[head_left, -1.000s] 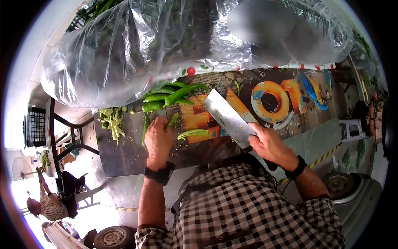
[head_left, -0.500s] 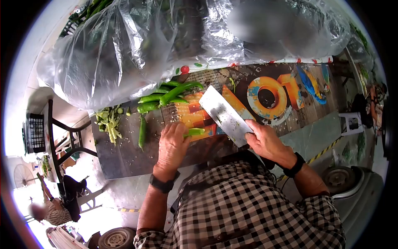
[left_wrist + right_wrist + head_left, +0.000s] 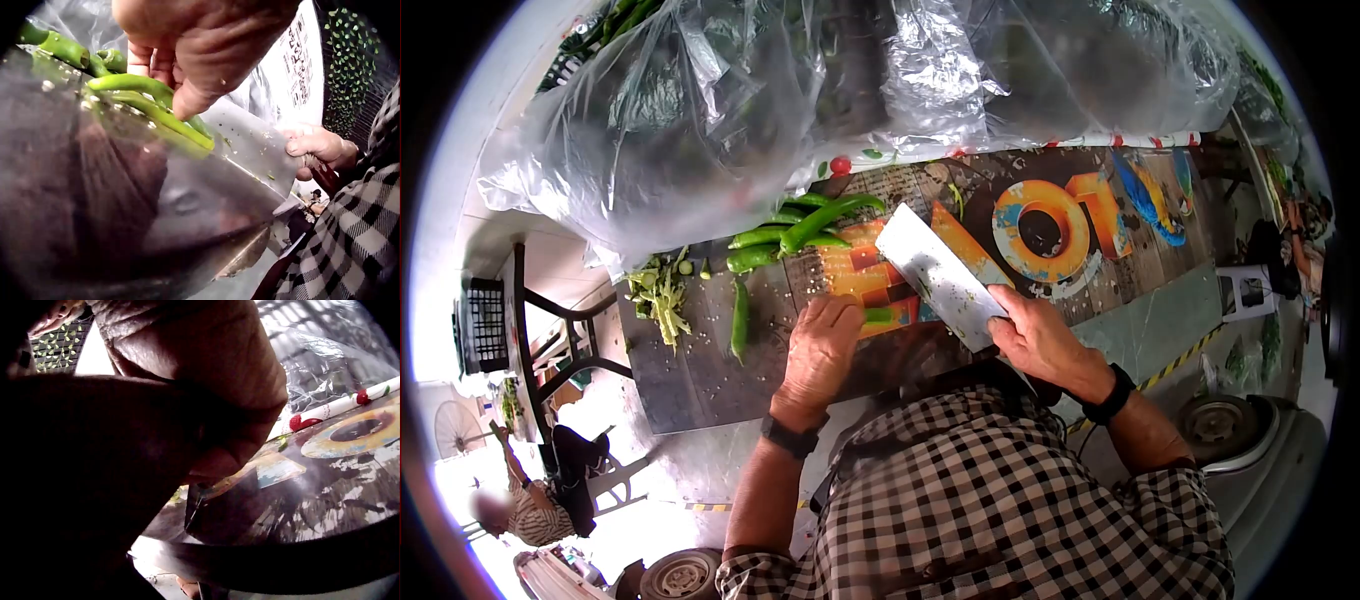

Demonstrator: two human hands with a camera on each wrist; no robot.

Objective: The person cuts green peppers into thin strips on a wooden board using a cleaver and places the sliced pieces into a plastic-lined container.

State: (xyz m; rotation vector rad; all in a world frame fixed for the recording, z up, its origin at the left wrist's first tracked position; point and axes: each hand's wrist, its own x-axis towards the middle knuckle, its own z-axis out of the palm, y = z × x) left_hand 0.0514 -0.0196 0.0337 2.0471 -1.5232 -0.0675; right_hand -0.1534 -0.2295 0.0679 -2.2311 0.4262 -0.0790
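My left hand (image 3: 822, 345) is low over the wooden table (image 3: 700, 400), near its front edge. In the left wrist view its thumb and fingers pinch a green chili pepper (image 3: 140, 87), slit lengthwise with the cut side showing. My right hand (image 3: 1045, 335) grips a cleaver (image 3: 935, 275) whose broad blade, flecked with seeds, slants up and left beside the pepper. Another green pepper (image 3: 740, 318) lies to the left of my left hand. Behind it several whole green peppers (image 3: 810, 228) sit in a pile. In the right wrist view the right hand (image 3: 206, 356) is mostly dark.
Pale pepper scraps (image 3: 662, 300) are heaped at the table's left end, and seeds are scattered about. Clear plastic sheeting (image 3: 700, 120) covers goods along the back. A black crate (image 3: 485, 320) stands at far left, a white stool (image 3: 1248, 293) at right.
My left hand has left one pepper lying on the table at left and moved right and toward me, onto the slit pepper. The cleaver stays in my right hand, shifted slightly left in view.
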